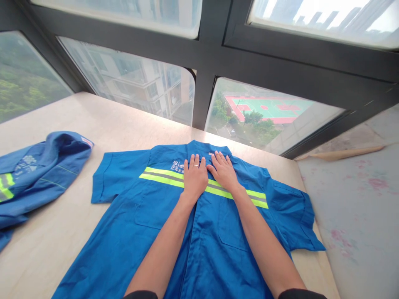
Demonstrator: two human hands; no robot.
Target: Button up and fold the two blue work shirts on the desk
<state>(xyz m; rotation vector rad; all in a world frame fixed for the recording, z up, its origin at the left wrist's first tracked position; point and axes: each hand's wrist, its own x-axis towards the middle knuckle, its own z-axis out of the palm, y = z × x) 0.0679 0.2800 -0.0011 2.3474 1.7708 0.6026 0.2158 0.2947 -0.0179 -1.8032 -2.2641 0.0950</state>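
A blue short-sleeved work shirt (199, 232) lies spread out, front side up, its collar toward the window. A yellow-green and grey reflective band crosses its chest, with white lettering above the band on the left. My left hand (195, 176) rests flat on the chest just left of the front placket, a ring on one finger. Beside it, my right hand (223, 171) presses flat below the collar, fingers slightly spread. Both hands touch the cloth and hold nothing. The shirt's lower hem runs out of view.
Another blue garment (46, 174) with a reflective band lies crumpled at the left on the pale windowsill (102, 112). Dark window frames (205, 62) rise behind the sill. A wall with faded flower-patterned paper (358, 207) borders the right side.
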